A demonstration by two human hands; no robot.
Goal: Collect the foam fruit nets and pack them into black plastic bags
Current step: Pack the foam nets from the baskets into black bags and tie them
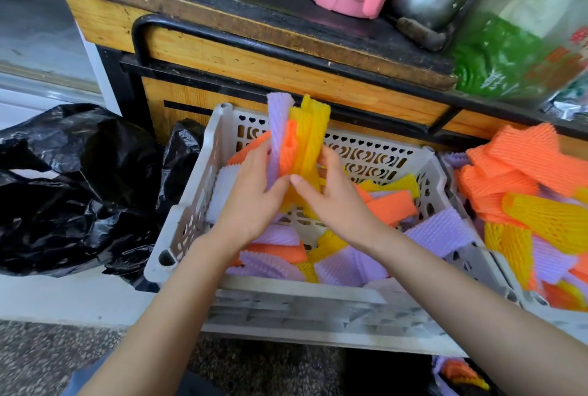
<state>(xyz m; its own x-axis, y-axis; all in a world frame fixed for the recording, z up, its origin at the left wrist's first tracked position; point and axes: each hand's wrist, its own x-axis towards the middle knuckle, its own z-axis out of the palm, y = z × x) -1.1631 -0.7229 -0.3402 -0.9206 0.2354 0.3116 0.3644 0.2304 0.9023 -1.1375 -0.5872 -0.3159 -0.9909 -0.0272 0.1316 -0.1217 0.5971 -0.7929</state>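
In the head view, the left hand (251,201) and the right hand (331,195) together hold an upright bundle of foam nets (302,138), purple, orange and yellow, above the far half of the grey crate (286,300). Each grip is curled round the bundle's lower part. Loose nets (343,265) lie in the crate beneath. A crumpled black plastic bag (73,188) sits on the floor just left of the crate, and a heap of nets (521,166) lies to the right.

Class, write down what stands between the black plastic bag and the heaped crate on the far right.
The head view shows a grey crate of loose foam nets between the black plastic bag and the heaped crate.
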